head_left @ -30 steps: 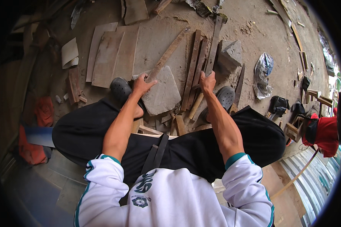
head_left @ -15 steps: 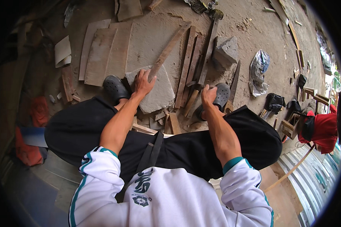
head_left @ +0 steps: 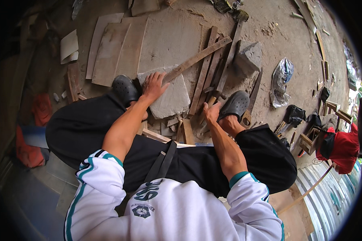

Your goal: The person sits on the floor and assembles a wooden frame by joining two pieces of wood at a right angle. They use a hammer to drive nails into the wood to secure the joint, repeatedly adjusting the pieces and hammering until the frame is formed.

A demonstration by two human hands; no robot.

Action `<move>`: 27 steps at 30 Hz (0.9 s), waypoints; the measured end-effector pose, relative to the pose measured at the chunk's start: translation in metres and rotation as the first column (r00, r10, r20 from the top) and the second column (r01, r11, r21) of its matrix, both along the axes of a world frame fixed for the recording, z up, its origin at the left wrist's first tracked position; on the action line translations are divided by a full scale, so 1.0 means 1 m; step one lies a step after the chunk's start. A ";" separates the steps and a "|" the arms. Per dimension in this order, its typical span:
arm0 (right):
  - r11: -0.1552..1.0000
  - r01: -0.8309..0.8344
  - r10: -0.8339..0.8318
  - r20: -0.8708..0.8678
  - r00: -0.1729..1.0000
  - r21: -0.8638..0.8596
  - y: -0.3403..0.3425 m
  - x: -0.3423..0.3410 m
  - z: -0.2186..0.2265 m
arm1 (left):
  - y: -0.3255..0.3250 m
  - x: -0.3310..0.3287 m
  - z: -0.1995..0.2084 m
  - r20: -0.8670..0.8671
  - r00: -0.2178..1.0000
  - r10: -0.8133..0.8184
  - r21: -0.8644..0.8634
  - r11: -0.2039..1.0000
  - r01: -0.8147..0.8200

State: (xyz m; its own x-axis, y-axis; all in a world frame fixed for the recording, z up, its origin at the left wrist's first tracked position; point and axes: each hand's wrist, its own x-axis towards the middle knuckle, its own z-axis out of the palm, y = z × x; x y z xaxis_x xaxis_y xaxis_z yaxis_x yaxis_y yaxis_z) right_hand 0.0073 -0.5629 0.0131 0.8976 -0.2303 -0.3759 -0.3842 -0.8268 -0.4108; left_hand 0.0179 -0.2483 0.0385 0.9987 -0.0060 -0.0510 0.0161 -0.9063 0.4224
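My left hand is closed around the near end of a narrow wooden strip, over a flat, pale stone slab. The strip slants away to the right, its far end crossing above other wooden strips on the ground. My right hand grips the wooden handle of a hammer, whose dark head lies just beyond my fingers, beside my right clog. Part of the handle is hidden by the hand.
Wooden boards lie at the far left. A concrete block and a handsaw are right of the strips. Further right are crumpled foil and a black pouch. Small offcuts lie before my legs.
The wooden strip has swung clockwise, its far end moving right and nearer. My right hand has moved left and closed on the hammer handle. The hammer head has shifted slightly.
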 end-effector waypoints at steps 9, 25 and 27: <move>0.997 0.071 -0.076 -0.315 0.946 -0.026 -0.009 0.017 0.043 | -0.001 0.002 -0.010 0.108 0.994 0.001 -0.036 0.999 0.003; 0.903 -0.217 0.220 0.034 0.975 0.371 0.047 0.050 0.092 | -0.006 0.011 -0.030 0.149 0.987 -0.067 0.034 0.997 0.062; 0.911 -0.103 0.162 -0.119 0.980 0.399 0.071 0.067 0.103 | -0.002 0.009 -0.038 0.192 0.978 -0.082 0.077 0.995 0.068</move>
